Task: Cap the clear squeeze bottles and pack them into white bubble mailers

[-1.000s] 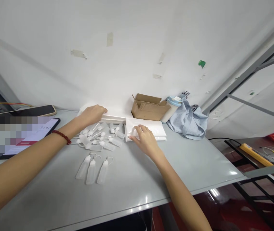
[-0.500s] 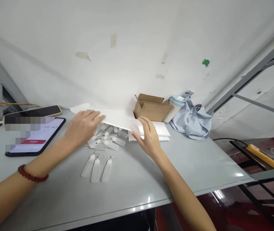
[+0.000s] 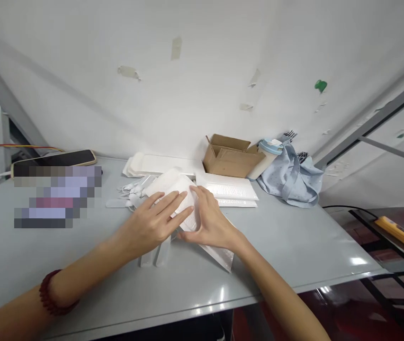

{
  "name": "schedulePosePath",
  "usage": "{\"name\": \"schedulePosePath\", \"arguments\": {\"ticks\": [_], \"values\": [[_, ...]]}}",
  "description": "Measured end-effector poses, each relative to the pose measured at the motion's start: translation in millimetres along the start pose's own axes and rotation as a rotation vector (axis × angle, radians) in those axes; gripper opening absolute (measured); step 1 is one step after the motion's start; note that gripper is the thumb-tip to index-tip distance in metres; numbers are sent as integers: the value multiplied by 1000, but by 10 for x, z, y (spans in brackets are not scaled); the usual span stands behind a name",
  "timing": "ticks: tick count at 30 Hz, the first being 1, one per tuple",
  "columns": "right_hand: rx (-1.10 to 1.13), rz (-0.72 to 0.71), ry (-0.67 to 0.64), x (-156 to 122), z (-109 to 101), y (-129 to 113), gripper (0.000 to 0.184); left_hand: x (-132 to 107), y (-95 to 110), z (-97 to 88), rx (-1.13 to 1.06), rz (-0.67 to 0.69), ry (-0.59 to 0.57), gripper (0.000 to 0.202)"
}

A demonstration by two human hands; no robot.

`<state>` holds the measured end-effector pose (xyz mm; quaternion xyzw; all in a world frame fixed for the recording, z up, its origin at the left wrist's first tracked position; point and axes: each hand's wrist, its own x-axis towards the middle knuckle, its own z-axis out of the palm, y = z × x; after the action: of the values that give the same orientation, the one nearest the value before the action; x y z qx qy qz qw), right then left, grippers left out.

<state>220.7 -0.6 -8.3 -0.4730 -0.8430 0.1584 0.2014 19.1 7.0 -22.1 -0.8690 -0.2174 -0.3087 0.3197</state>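
Note:
A white padded envelope (image 3: pixel 221 255) slants across the middle of the table, over part of a group of small clear plastic bottles (image 3: pixel 135 189). On its upper part my left hand (image 3: pixel 155 222) lies with fingers spread. My right hand (image 3: pixel 212 220) spans the same envelope, thumb at the near edge and fingers at the far one, holding it. Two more small bottles (image 3: pixel 163 253) show partly below my left hand; the envelope and hands hide the others' tops. Right of my hands lie stacked white padded envelopes (image 3: pixel 235 189).
Behind stand another envelope stack (image 3: pixel 168 166), an open cardboard box (image 3: pixel 233 161), a cup with a blue lid (image 3: pixel 267 154) and a light-blue cloth bag (image 3: pixel 294 184). To the left are a blurred-out phone (image 3: pixel 58 196) and a dark device (image 3: pixel 58 161) with a cable.
The envelope has come from the back stack toward me and turned aslant, covering some bottles. Both hands moved nearer together, the left rightward and down. The view has shifted slightly.

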Motion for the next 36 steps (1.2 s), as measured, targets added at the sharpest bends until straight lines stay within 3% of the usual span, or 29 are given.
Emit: {"name": "schedulePosePath", "arguments": {"ticks": [6, 9, 11, 13, 16, 19, 22, 25, 30, 36], "values": [[-97, -21, 2, -23, 51, -25, 86, -59, -137, 3, -160, -11, -92, 23], [-130, -45, -3, -28, 37, -22, 76, -111, -251, 27, -249, -128, -79, 32], [-158, -45, 4, -29, 24, -26, 70, -125, -331, 23, -287, -325, -43, 34], [-169, -50, 19, -29, 16, -30, 68, -118, -415, -9, -364, -617, -49, 36], [-166, -95, 60, -28, 19, -27, 67, -95, -529, -92, -706, -1089, -215, 52], [-191, -158, 111, -28, 37, -13, 66, -81, -586, -163, -1160, -1328, -375, 51], [-220, -212, 138, -29, 61, 4, 64, -59, -567, -191, -1388, -1397, -406, 44], [-239, -249, 136, -32, 79, 9, 61, -30, -513, -186, -1439, -1423, -431, 37], [-279, -270, 126, -41, 87, -16, 62, -5, -402, -139, -1376, -1445, -455, 23], [-307, -324, 144, -54, 112, -56, 60, 49, -247, -114, -1262, -1324, -522, 20]]}}
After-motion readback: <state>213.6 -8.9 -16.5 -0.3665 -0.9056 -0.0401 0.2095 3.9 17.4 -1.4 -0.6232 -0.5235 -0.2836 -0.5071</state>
